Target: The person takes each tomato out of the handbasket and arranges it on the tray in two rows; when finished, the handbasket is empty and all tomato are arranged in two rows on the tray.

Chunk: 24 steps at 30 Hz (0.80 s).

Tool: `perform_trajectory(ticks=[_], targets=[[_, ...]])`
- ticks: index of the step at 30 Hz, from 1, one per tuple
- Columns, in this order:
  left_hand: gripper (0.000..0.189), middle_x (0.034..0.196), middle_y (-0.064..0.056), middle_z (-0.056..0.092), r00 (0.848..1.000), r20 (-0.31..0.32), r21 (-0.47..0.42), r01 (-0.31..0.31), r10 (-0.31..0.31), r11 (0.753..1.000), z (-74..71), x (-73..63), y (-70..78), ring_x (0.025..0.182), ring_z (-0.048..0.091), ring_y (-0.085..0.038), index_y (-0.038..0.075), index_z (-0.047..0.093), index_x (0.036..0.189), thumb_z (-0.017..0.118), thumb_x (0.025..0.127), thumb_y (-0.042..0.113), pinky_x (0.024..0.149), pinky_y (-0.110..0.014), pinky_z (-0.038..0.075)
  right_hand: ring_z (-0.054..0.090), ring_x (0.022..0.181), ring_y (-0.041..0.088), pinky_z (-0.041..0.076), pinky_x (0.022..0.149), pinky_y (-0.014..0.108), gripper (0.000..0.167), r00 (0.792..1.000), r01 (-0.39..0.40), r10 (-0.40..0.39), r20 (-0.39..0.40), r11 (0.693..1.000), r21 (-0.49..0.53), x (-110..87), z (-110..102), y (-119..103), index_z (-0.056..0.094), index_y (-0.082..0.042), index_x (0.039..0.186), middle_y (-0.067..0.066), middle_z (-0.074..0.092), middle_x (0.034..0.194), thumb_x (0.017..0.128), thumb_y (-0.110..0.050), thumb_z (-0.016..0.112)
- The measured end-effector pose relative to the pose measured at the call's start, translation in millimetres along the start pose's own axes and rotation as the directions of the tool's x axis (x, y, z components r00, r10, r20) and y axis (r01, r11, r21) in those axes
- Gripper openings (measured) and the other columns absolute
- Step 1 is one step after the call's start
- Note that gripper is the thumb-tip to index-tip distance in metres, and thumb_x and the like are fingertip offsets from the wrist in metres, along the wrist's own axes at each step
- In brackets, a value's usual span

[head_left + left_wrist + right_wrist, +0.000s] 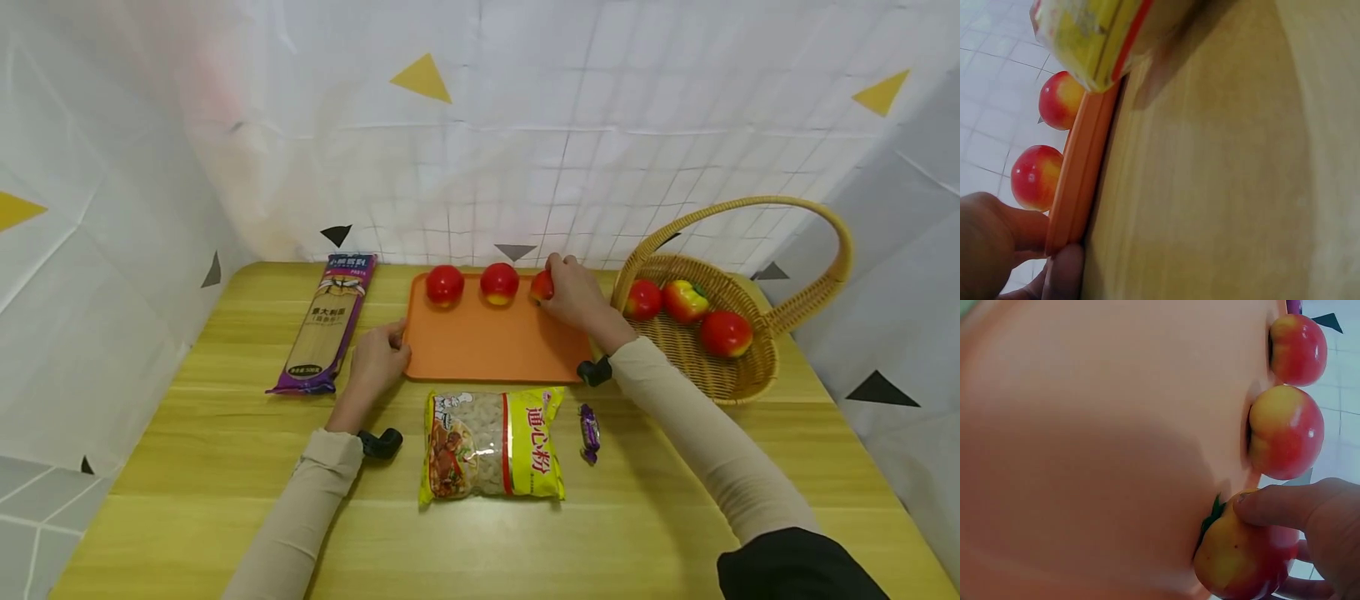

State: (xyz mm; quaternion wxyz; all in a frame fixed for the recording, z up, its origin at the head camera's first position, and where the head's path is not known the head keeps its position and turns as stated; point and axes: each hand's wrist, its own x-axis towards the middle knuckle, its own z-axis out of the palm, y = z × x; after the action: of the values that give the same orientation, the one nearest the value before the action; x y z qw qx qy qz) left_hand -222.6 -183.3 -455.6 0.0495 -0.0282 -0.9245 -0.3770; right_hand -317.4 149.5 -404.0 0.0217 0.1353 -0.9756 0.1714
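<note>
An orange tray (495, 350) lies on the table, and my left hand (377, 358) pinches its left edge between thumb and fingers. Two round red-and-yellow fruits, a left one (445, 286) and a middle one (499, 284), sit along the tray's far side. To their right my right hand (579, 298) grips a third red-and-yellow fruit (1241, 556) at the tray's far right part, thumb across its top. Its green leafy stem end faces the tray surface. In the right wrist view all three fruits form a row.
A wicker basket (761, 367) with a tall handle stands at the right, holding several similar fruits. A purple pasta pack (322, 325) lies left of the tray. In front are a yellow macaroni bag (491, 446) and a purple wrapped candy (590, 435). A patterned cloth backs the table.
</note>
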Motion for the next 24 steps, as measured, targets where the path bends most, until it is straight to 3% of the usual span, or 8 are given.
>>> perform_trajectory(ticks=[10,24], targets=[[0.049,0.082,-0.006,0.063,1.000,0.011,0.017,0.003,-0.003,1.000,-0.3,-0.2,0.3,0.064,0.046,-0.021,0.007,0.060,0.139,0.063,0.091,0.010,0.057,-0.033,0.036,0.054,0.097,0.036,0.050,0.087,0.048,0.057,1.000,0.000,0.000,0.004,1.000,-0.023,-0.9,-1.3,-0.1,0.051,0.000,0.122,0.021,0.053,0.112,0.079,-0.019,0.082],[0.048,0.083,-0.006,0.064,1.000,0.012,0.019,0.015,-0.015,1.000,0.0,0.0,-0.3,0.066,0.049,-0.023,0.008,0.061,0.139,0.064,0.091,0.011,0.058,-0.034,0.037,0.052,0.111,0.039,0.048,0.091,0.055,0.063,0.997,0.050,-0.051,-0.050,0.999,-0.023,-19.5,-16.0,-6.8,0.056,-0.001,0.130,0.023,0.052,0.130,0.079,-0.024,0.085]])
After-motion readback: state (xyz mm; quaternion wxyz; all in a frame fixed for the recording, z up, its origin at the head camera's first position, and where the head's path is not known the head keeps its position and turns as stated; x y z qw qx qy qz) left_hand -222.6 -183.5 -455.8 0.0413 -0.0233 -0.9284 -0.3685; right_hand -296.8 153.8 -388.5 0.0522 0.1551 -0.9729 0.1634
